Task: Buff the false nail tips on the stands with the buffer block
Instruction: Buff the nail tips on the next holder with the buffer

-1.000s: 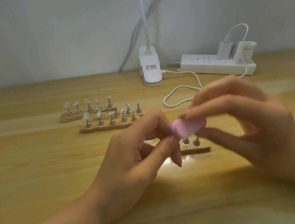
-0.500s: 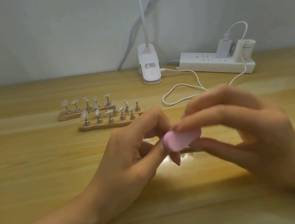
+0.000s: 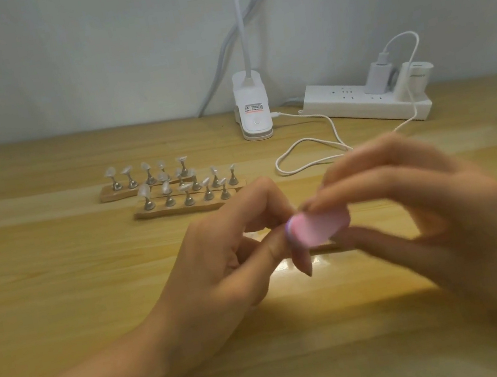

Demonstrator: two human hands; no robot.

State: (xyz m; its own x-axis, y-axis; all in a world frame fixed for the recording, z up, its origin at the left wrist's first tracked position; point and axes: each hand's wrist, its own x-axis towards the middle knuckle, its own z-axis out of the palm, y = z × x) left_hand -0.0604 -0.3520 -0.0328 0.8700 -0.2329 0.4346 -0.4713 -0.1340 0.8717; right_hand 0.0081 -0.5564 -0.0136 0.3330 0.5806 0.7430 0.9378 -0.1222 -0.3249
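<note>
We hold the buffer block [image 3: 319,229]
Our right hand [image 3: 437,222] pinches it; our left hand [image 3: 221,268] curls its fingers at its end, grasping what we cannot tell

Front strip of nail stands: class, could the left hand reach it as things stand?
Probably yes. Only bare table lies between the left hand and the front strip, so nothing blocks the way. It looks busy at the buffer block, though.
</note>
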